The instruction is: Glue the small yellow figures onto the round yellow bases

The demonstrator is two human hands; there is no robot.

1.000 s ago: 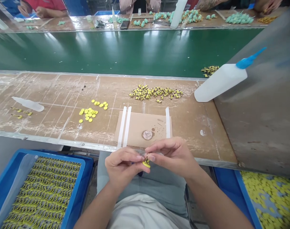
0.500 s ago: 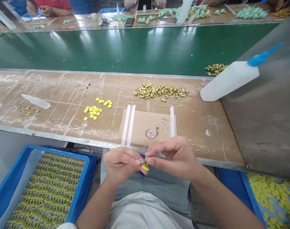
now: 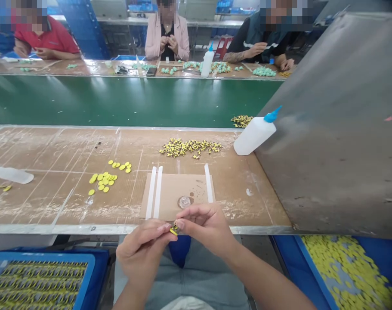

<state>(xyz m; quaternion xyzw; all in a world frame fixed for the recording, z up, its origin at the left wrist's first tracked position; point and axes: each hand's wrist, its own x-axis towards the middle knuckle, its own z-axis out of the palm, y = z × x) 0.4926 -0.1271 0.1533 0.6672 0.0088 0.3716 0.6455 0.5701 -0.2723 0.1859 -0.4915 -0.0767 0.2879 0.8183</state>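
Head view: at lower centre of the frame, the left hand (image 3: pixel 144 245) pinches a small yellow-and-dark piece (image 3: pixel 173 231) between its fingers, while the right hand (image 3: pixel 205 226) has its fingers closed on the darker upper end. The piece looks light and fairly stiff; its thin dark part could probably bend or snap, so the yellow edge seems the safer hold.
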